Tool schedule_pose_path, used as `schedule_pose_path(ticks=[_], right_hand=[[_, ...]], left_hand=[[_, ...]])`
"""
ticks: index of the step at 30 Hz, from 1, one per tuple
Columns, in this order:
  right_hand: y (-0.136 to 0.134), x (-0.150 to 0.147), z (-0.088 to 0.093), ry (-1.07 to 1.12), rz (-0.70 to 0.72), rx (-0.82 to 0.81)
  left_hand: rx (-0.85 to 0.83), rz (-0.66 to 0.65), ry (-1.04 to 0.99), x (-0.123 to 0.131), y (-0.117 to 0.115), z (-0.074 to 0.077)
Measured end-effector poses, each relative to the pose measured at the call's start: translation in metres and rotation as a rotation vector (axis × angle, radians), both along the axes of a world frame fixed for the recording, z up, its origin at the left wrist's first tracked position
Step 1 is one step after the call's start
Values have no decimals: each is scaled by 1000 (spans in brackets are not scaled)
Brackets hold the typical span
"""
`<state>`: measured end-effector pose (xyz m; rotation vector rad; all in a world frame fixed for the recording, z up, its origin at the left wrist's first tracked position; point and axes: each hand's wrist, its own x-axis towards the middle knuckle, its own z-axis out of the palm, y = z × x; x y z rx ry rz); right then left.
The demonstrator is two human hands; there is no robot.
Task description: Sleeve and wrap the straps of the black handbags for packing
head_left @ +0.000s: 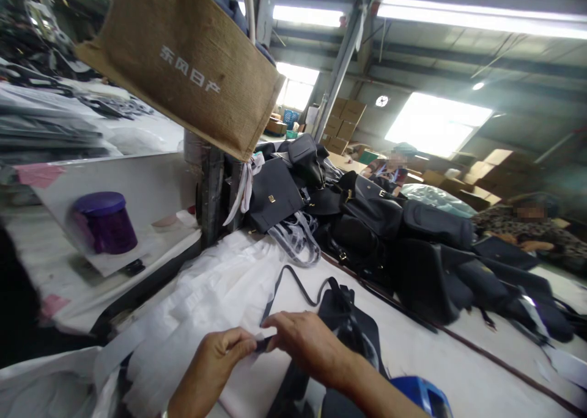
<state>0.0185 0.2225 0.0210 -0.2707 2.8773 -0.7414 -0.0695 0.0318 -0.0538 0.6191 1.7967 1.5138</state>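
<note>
My left hand (pixel 220 360) pinches one end of a narrow black strap (pixel 263 344). Close beside it, my right hand (pixel 305 344) grips the same strap between thumb and fingers. The strap loops (pixel 293 277) up over the white table and runs toward a black bag (pixel 355 311), which lies flat partly beneath my right forearm. Some clear plastic shows on that bag. Left of my hands spreads a heap of thin white wrapping sheets (pixel 206 296). What exactly sits between my fingertips is too small to make out.
Black handbags (pixel 367 222) are piled along the table's far side. A brown cloth bag (pixel 183 63) hangs on a post at upper left. A purple jar (pixel 107 222) stands left. A blue object (pixel 419 396) is near my right forearm. Two people are beyond the pile.
</note>
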Motion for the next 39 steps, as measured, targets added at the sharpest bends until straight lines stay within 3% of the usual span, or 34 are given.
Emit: schedule_pose_path(ticks=[10,16,20,24,29,32,36,39], right_hand=[[1,9,-2,1,-4,-15],[3,9,-7,-9,-55,-38],[2,8,-6,-45,30,77],[-4,9,-8,-53,42,160],[-12,12,-16,-85,9,-4],[2,16,-17,-107,-49,-79],[34,23,-20,-199,-147,-13],[34,23,-22,-211,-147,-5]], left_hand=[[37,-47,-210,8,5,-3],[32,-55,-36,21,10,-10],[51,-19,-78,28,11,-17],[28,-90,-113,29,13,-12],[-14,-139,-95,30,15,-3],[-95,-132,-8,27,9,-10],[-186,-99,185,21,-2,-23],[-204,-114,241,24,1,-26]])
